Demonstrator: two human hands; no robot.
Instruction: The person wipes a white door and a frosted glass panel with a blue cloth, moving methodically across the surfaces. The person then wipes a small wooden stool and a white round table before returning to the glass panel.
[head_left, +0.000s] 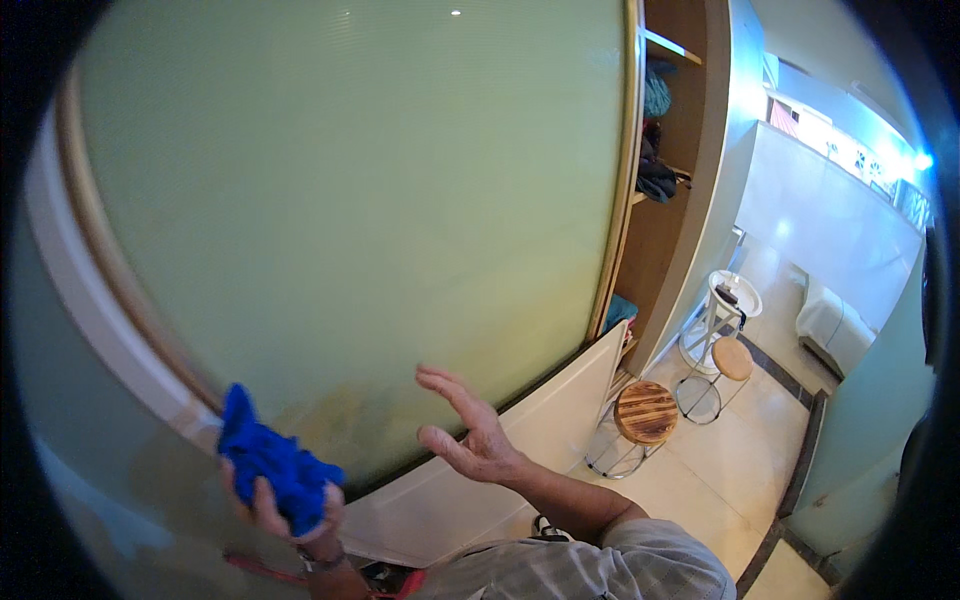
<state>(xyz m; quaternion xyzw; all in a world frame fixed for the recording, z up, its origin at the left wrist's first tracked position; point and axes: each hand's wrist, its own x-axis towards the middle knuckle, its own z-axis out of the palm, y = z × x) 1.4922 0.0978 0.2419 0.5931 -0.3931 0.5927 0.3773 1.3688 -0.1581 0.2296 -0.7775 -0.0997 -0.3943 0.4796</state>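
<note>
A crumpled blue cloth (279, 466) is gripped in my left hand (268, 506), its upper corner sticking up near the wall at the lower left. My right hand (480, 442) is raised with thumb and fingers apart, and nothing is in it. Before me stands a large pale green sliding door panel (360, 210) with a gold-toned frame (616, 180). A faint shadow or reflection shows low on the panel, close to both hands. Whether my right hand touches the panel, I cannot tell.
Right of the panel, an open wardrobe section (667, 240) holds clothing. A white board (480, 495) runs along the panel's foot. Two round wooden stools (646, 412) and a white side table (739, 296) stand on the tiled floor. Something red (409, 583) lies low, by my body.
</note>
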